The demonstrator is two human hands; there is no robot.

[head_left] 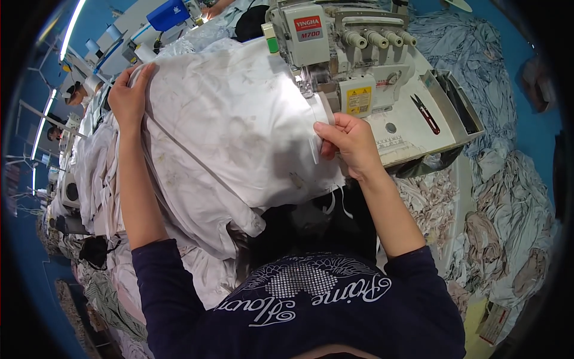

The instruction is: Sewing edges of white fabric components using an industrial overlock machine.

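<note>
L hand (130, 96) gripped the white cloth (221, 119) at its far-L edge, R hand (351, 142) pinched its R edge nr the sewing machine (308, 48); cloth lay btwn them, snips (426, 114) on the bench (408, 122).

My left hand (130, 96) grips the far left corner of a white cloth (215, 119). My right hand (350, 143) pinches its right edge, at the near side of a white sewing machine (359, 63). On the white table (408, 127), at the right, there lie red-handled snips (426, 115). Farther right, grey fabric (508, 203) lies in heaps.
</note>
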